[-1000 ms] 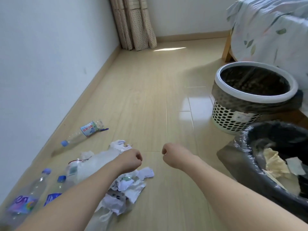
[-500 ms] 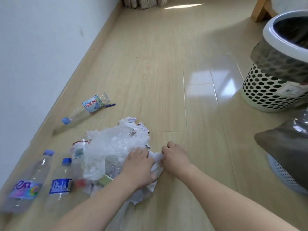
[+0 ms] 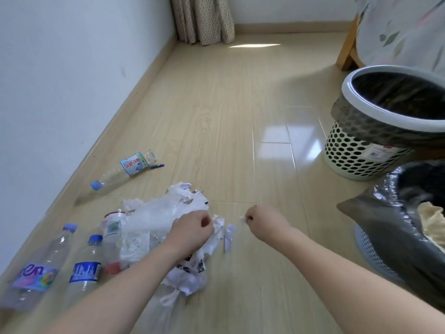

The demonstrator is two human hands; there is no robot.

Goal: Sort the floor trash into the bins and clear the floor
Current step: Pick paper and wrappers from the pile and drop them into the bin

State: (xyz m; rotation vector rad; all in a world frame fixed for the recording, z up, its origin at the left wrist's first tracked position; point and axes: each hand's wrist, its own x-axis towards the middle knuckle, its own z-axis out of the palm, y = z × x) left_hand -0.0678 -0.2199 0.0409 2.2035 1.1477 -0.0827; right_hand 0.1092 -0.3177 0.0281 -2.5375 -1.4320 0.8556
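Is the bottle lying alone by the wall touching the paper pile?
Apart. The head view shows bare floor between the lone bottle and the paper pile.

Letters "en" in white on the purple-pink label of the nearest plastic bottle [image 3: 36,276], red Chinese characters, too small to read, on the blue-white label of the far bottle [image 3: 125,171], sticker on the perforated bin [image 3: 356,153] illegible

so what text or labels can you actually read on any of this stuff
"en": end of a cut-off word on the purple-label bottle.
Red characters on the lone bottle by the wall: too blurred to read.
Blue-label bottle: pattern only, unreadable.
White bin sticker: too small.
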